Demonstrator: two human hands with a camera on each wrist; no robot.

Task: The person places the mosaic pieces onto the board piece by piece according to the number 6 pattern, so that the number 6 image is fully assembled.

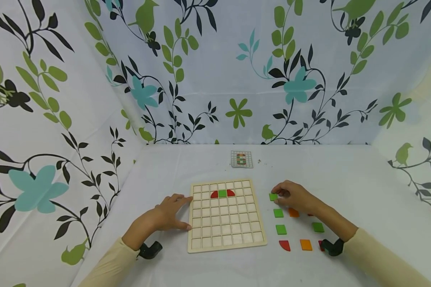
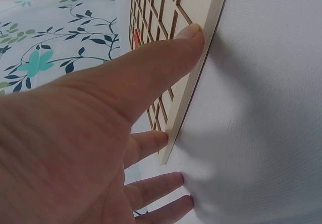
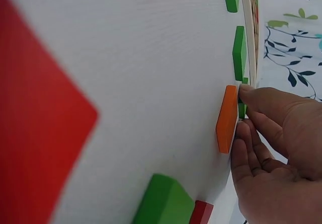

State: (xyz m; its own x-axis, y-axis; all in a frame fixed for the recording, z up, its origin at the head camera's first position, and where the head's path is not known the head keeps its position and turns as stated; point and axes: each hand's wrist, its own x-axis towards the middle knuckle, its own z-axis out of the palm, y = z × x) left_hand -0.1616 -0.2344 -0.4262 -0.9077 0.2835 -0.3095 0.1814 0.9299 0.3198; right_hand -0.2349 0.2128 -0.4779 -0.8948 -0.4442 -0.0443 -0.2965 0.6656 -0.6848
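A wooden grid board (image 1: 228, 248) lies on the white table. In one of its upper rows a green square tile (image 1: 222, 193) sits between two red quarter-round tiles, one on the left (image 1: 214, 194) and one on the right (image 1: 230, 193). My left hand (image 1: 167, 213) is spread at the board's left side, thumb (image 2: 191, 35) and index fingertip on its frame, the other fingers off to the side. To the right of the board, my right hand (image 1: 296, 196) pinches another green square tile (image 1: 272, 197) between thumb and fingers, low over the table.
Below the right hand lie loose green squares (image 1: 281, 229), orange squares (image 1: 306, 244) and red pieces (image 1: 285, 245), partly hidden by the forearm. Behind the board is a small pattern card (image 1: 242, 159). A leaf-print curtain (image 1: 201, 99) hangs at the back and sides.
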